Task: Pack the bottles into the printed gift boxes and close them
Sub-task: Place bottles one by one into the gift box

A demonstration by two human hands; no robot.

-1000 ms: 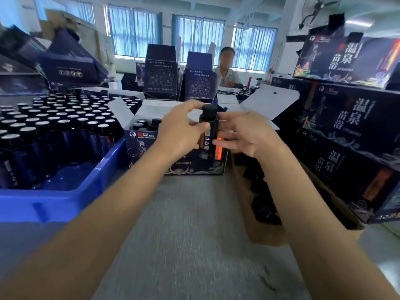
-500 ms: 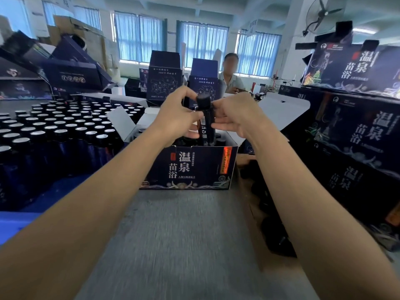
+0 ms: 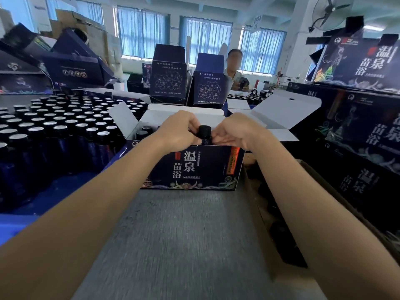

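Dark blue bottle with a black round cap (image 3: 204,131): upright, lower body already inside the open dark navy printed gift box with white Chinese lettering (image 3: 190,167), cap and neck still above the box's front edge. It sits near the front wall, roughly mid-width.

Left hand (image 3: 179,132): fingers curled around the bottle's neck from the left, thumb side against the cap. Right hand (image 3: 234,132): fingers pinching the same bottle just below the cap from the right. Both hands grasping it, touching it on opposite sides.

Inside the box, left rear: two more black-capped bottles (image 3: 144,132) already standing. Box flaps all up or folded out, white inner faces showing; large right flap (image 3: 283,111) spread wide.

Box stands on grey table surface (image 3: 184,245).

Left of it: blue plastic crate (image 3: 17,226) packed with rows of silver-topped dark bottles (image 3: 65,124). Right: brown cardboard carton (image 3: 279,276) with dark items inside, contents unclear. Beyond that, stacked closed printed boxes (image 3: 363,137).

Behind: two upright open navy boxes with map print (image 3: 188,83), another person (image 3: 234,70) seated at the far side.
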